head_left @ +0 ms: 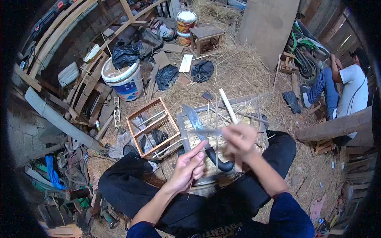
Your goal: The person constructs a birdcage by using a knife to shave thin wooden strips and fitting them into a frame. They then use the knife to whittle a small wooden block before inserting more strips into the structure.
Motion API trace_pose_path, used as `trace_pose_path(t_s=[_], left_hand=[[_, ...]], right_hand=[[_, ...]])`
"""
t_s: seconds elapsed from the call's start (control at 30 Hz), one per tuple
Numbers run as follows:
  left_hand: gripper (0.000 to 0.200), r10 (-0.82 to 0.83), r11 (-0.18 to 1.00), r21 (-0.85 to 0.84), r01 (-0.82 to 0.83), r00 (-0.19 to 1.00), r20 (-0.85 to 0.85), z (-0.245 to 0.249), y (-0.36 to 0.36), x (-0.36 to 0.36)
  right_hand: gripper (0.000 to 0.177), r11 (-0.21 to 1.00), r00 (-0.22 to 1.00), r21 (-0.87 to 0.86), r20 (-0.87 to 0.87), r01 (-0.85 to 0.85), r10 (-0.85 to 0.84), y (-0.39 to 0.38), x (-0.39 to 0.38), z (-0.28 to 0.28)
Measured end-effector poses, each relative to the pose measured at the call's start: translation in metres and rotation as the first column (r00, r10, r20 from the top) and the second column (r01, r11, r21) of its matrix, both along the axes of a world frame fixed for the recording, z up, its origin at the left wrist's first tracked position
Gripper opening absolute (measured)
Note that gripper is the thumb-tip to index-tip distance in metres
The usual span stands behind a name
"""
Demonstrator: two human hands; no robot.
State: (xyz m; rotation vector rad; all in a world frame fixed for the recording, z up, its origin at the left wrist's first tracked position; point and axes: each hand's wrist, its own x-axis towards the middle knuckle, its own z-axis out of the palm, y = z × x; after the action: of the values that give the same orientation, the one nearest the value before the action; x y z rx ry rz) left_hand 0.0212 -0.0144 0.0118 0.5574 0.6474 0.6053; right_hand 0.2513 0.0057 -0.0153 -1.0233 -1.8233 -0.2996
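My left hand [189, 169] is closed around a thin strip, its lower end showing below the fingers. To its upper right, my right hand [241, 139] is blurred by motion, fingers closed on the handle end of a small blurred blade [212, 131] that points left, over my left fingertips. Beneath lies a large knife [193, 118] with a black hooked handle [217, 160], on a low work surface with thin sticks. A pale wooden stick [228, 106] lies behind my right hand. Left of the large knife stands a wooden frame [150, 129] with thin bars.
A white bucket [127, 85] with a black bag is at the upper left. Paint tins [186, 23] and a small stool [206, 32] stand at the back. Another person [353, 85] sits at the right near a green motorcycle [303, 51]. Straw covers the ground.
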Motion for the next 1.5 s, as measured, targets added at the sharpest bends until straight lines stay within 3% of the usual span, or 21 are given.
trace_pose_path(t_s=[0.1,0.17,0.2,0.23,0.3,0.37,0.43,0.53,0.57,0.63,0.7,0.77,0.87,0.97,1.0,1.07,1.2,1.3,1.4,1.5], left_hand=[[0.045,0.045,0.998,-0.045,-0.045,0.999,0.01,-0.002,0.003,-0.004],[0.042,0.032,0.999,-0.022,-0.033,0.999,-0.016,0.003,0.006,-0.005],[0.041,0.03,1.0,-0.009,-0.03,0.999,-0.022,0.005,0.007,-0.005],[0.041,0.026,1.0,-0.016,-0.026,0.999,-0.019,0.004,0.006,-0.007],[0.041,0.02,1.0,-0.013,-0.02,1.0,-0.015,0.004,0.009,-0.008],[0.051,0.011,0.999,0.035,-0.01,0.999,-0.043,0.005,0.006,-0.008],[0.052,0.021,1.0,-0.002,-0.021,0.996,-0.085,0.002,0.004,-0.005],[0.053,-0.066,0.997,0.042,0.068,0.996,-0.054,0.002,0.007,-0.008],[0.053,-0.06,0.998,0.02,0.061,0.997,-0.039,0.003,0.004,-0.007],[0.053,-0.051,0.999,-0.015,0.051,0.999,-0.006,0.003,0.0,-0.003],[0.053,-0.005,1.0,-0.017,0.005,0.999,-0.04,0.003,0.004,-0.002],[0.052,-0.017,0.998,-0.057,0.013,0.997,-0.077,-0.006,0.008,-0.009],[0.051,-0.083,0.996,-0.045,0.081,0.995,-0.062,0.007,0.004,-0.006],[0.053,-0.099,0.994,-0.048,0.098,0.995,-0.027,0.005,0.001,-0.002],[0.053,-0.077,0.996,-0.056,0.076,0.997,-0.026,0.0,0.002,-0.003],[0.053,-0.03,0.993,-0.115,0.026,0.999,-0.041,-0.009,0.005,-0.006],[0.048,-0.049,0.99,0.123,0.068,0.987,-0.153,-0.008,0.002,0.003],[0.044,-0.016,0.993,0.117,0.033,0.99,-0.141,-0.018,0.002,0.005],[0.022,0.046,0.963,0.27,0.022,0.969,-0.243,-0.019,0.003,0.004],[0.019,0.069,0.951,0.307,0.032,0.947,-0.313,-0.016,0.002,0.003]], right_hand=[[0.024,0.982,0.975,-0.074,0.124,-0.176,0.184,-0.013,-0.019,-0.005],[0.024,0.98,0.987,-0.151,0.068,-0.134,0.145,-0.005,-0.005,-0.004],[0.024,0.997,0.999,-0.061,-0.005,-0.05,0.05,0.003,-0.002,-0.003],[0.024,0.998,0.999,-0.056,0.027,-0.027,0.028,0.004,0.002,0.001],[0.024,0.997,0.997,-0.043,-0.046,-0.065,0.063,-0.002,-0.012,0.002],[0.022,0.978,0.98,-0.107,0.07,-0.179,0.187,-0.013,-0.02,0.001],[0.021,0.975,0.962,-0.137,0.188,-0.174,0.198,-0.013,-0.013,0.005],[0.02,0.993,0.994,-0.04,-0.009,0.11,-0.111,0.011,0.006,-0.008],[0.019,0.976,0.977,-0.093,-0.062,0.198,-0.204,0.015,0.012,-0.007],[0.019,0.988,0.987,-0.067,-0.073,0.138,-0.143,0.005,0.007,-0.007],[0.018,0.997,0.995,-0.044,-0.086,-0.056,0.052,-0.002,-0.014,-0.003],[0.015,0.992,0.995,-0.08,0.025,-0.097,0.099,-0.006,-0.021,-0.001],[0.013,0.983,0.977,-0.079,-0.116,0.168,-0.176,0.012,0.001,-0.013],[0.015,0.991,0.988,-0.053,-0.09,0.12,-0.125,0.008,0.004,-0.009],[0.017,0.999,0.993,-0.038,-0.117,0.002,-0.006,0.005,-0.006,-0.006],[0.019,0.993,0.998,-0.109,-0.041,-0.041,0.037,-0.002,-0.016,0.001],[0.025,0.978,0.986,-0.205,-0.144,0.051,-0.082,0.0,-0.007,-0.002],[0.027,0.978,0.995,-0.207,-0.095,0.014,-0.034,-0.004,-0.006,0.002],[0.027,0.97,0.998,-0.242,-0.059,0.001,-0.015,-0.003,-0.013,0.014],[0.027,0.954,0.998,-0.294,-0.043,-0.051,0.04,-0.004,-0.014,0.017]])
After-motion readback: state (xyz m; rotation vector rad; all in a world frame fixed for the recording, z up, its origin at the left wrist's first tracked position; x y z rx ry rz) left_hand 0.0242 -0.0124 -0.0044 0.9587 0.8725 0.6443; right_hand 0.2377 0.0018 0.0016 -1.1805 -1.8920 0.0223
